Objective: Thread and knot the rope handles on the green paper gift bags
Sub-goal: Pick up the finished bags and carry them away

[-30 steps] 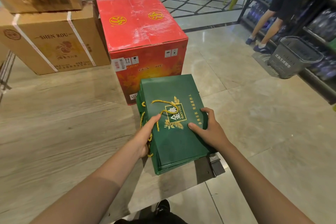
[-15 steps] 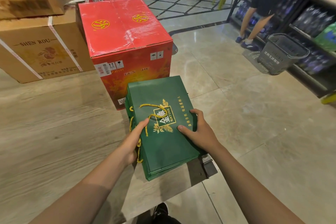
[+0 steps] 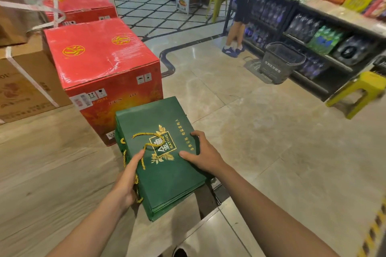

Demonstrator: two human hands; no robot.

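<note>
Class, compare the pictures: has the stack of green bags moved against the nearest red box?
No. The stack of green bags still overlaps the red box's lower right corner; only the camera view has shifted.

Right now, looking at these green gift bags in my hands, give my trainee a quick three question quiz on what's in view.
1. True or false: the gold rope handle lies on the face of the top bag in the stack of green gift bags.
2. What stands just beyond the stack? A) a red carton B) a blue crate C) a white bucket
3. Fill in: the right hand rests on the stack's ____ side, opposite the left hand.

Key: 1 true. 2 A, the red carton. 3 right.
</note>
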